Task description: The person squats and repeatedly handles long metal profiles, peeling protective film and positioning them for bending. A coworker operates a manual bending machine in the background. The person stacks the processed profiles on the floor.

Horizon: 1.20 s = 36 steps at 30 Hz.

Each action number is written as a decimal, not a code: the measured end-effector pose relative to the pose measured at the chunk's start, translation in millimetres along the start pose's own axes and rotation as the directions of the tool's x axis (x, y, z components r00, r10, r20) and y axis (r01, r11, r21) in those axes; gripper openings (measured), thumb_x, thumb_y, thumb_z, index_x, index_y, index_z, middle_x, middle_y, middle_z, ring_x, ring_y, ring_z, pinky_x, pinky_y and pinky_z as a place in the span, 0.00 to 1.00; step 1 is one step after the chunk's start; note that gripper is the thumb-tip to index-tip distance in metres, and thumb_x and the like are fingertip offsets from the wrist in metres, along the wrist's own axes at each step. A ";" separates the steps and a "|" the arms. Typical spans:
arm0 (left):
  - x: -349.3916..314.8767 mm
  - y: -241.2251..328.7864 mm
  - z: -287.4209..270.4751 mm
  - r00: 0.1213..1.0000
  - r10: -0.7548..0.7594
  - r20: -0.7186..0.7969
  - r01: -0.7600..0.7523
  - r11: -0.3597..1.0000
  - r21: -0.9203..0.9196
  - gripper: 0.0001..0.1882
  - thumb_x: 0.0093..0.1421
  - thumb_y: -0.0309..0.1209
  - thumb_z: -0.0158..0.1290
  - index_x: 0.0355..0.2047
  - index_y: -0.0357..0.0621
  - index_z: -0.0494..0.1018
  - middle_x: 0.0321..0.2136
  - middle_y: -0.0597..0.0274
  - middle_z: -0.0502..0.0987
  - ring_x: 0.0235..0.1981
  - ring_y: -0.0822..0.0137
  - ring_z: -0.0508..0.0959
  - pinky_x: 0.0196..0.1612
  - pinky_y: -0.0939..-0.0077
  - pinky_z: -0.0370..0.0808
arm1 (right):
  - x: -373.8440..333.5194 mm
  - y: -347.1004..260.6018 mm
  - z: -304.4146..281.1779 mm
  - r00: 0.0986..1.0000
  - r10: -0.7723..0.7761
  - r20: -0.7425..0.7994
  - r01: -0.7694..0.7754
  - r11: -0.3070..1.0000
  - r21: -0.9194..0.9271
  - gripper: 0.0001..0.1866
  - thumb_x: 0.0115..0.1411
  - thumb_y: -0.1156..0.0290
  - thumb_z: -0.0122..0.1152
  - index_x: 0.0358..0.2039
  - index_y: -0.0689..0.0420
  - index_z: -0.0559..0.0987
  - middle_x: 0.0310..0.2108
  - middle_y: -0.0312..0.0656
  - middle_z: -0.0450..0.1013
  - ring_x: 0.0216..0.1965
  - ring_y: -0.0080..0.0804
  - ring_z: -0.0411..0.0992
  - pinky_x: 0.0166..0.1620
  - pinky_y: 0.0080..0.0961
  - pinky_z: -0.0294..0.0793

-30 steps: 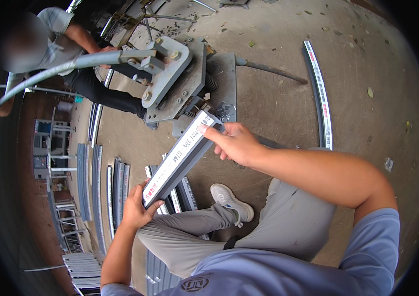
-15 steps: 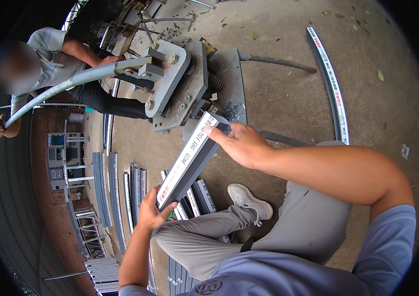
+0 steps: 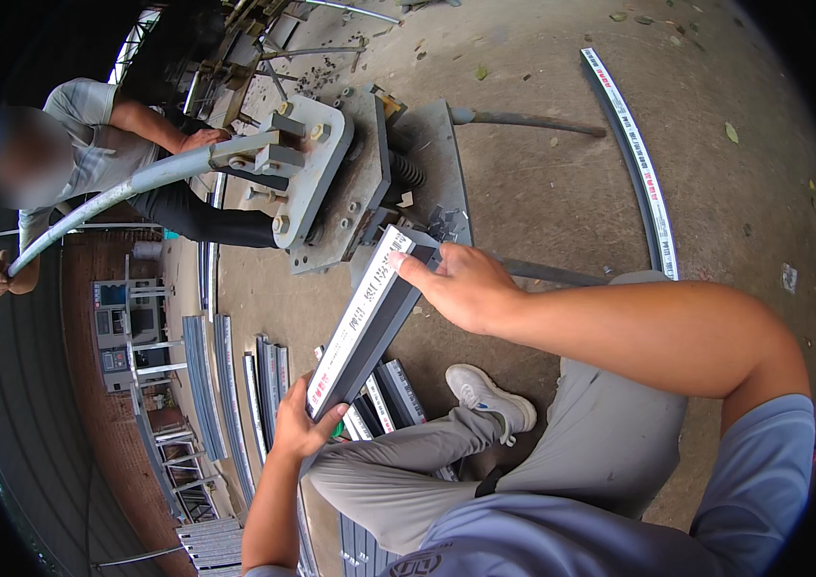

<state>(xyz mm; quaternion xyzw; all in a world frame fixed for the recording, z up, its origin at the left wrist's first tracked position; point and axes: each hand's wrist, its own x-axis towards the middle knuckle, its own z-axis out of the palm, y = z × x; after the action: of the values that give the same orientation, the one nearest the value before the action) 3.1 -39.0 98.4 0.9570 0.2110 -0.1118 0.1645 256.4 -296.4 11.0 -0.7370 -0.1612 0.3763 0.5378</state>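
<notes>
A short grey metal channel profile [image 3: 366, 322] with a white printed film on one face lies slantwise between my two hands. My left hand [image 3: 304, 415] grips its near lower end, thumb on the grey side. Around the far upper end close the fingers of my right hand [image 3: 461, 281], its thumb pressed on the white film. That far end is at the edge of a grey lever-operated punch press [image 3: 331, 188]; whether it touches the press I cannot tell. A co-worker's hand [image 3: 2, 262] holds the end of the long curved lever [image 3: 129, 188].
Several more grey profiles [image 3: 278, 370] lie on the floor to the left and beside my leg. One long profile [image 3: 640, 163] with white film stretches along the right. Small metal offcuts [image 3: 448, 226] lie on the press base. A control cabinet [image 3: 129, 327] stands at left.
The press and surroundings have shifted slightly left and down in the picture. Both my hands keep hold of the profile, and the lever's position looks nearly the same.
</notes>
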 end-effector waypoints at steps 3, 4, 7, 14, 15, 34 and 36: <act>1.4 -0.6 -1.4 1.000 -0.003 0.010 0.003 1.000 -0.028 0.39 0.54 0.45 0.72 0.59 0.34 0.72 0.44 0.36 0.81 0.45 0.42 0.83 0.51 0.54 0.78 | -4.0 -6.9 -4.8 1.000 0.006 0.018 -0.005 1.000 -0.020 0.49 0.66 0.25 0.46 0.46 0.69 0.83 0.45 0.56 0.83 0.49 0.52 0.82 0.53 0.44 0.80; 2.0 -1.2 -1.8 1.000 -0.005 0.009 0.005 0.999 -0.037 0.39 0.54 0.45 0.72 0.59 0.34 0.72 0.44 0.36 0.82 0.45 0.42 0.83 0.51 0.54 0.78 | -5.0 -9.1 -5.6 1.000 0.011 0.013 -0.011 0.999 -0.035 0.48 0.67 0.26 0.46 0.45 0.69 0.84 0.44 0.56 0.83 0.49 0.52 0.82 0.53 0.45 0.80; 3.8 -3.8 -1.7 1.000 -0.018 0.017 0.018 1.000 -0.024 0.39 0.54 0.45 0.72 0.59 0.33 0.72 0.44 0.36 0.81 0.45 0.42 0.83 0.52 0.55 0.78 | -7.0 -11.8 -9.5 0.999 -0.011 0.048 0.013 0.999 -0.046 0.45 0.68 0.28 0.47 0.41 0.67 0.86 0.41 0.56 0.84 0.47 0.53 0.83 0.52 0.46 0.80; 6.5 -8.5 1.5 1.000 -0.013 0.027 0.013 1.000 -0.011 0.39 0.54 0.46 0.72 0.59 0.34 0.72 0.45 0.38 0.81 0.47 0.42 0.83 0.53 0.55 0.78 | -7.5 -15.0 -7.5 1.000 -0.022 0.007 0.023 0.997 -0.074 0.44 0.70 0.31 0.47 0.41 0.68 0.86 0.42 0.57 0.83 0.48 0.55 0.82 0.52 0.47 0.80; 6.6 -8.7 1.6 0.999 -0.012 0.030 0.012 1.000 -0.001 0.39 0.54 0.46 0.71 0.59 0.34 0.72 0.45 0.38 0.82 0.47 0.43 0.83 0.53 0.55 0.77 | -7.3 -15.0 -7.7 1.000 -0.020 0.005 0.021 0.996 -0.088 0.45 0.70 0.31 0.46 0.41 0.69 0.85 0.44 0.58 0.83 0.49 0.56 0.82 0.53 0.48 0.79; 7.1 -10.5 -3.7 0.999 0.001 0.051 -0.002 1.000 0.018 0.42 0.54 0.48 0.71 0.61 0.33 0.71 0.46 0.37 0.82 0.47 0.41 0.83 0.53 0.54 0.78 | -6.1 -18.8 -8.4 1.000 0.013 -0.017 -0.015 0.988 -0.155 0.48 0.70 0.30 0.42 0.47 0.72 0.83 0.51 0.60 0.80 0.57 0.58 0.77 0.60 0.48 0.75; 6.9 -9.0 -4.3 0.999 -0.001 0.043 0.000 1.000 0.020 0.42 0.54 0.48 0.71 0.61 0.33 0.71 0.46 0.37 0.82 0.47 0.41 0.83 0.53 0.54 0.78 | -7.8 -21.5 -4.9 0.997 -0.009 -0.078 -0.003 0.988 -0.155 0.47 0.70 0.30 0.42 0.43 0.70 0.84 0.47 0.58 0.81 0.55 0.56 0.78 0.59 0.47 0.75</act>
<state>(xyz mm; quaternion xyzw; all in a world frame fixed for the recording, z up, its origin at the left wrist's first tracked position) 5.9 -27.2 98.1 0.9560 0.2066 -0.1345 0.1592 258.4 -296.8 34.2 -0.7906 -0.1701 0.3326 0.4853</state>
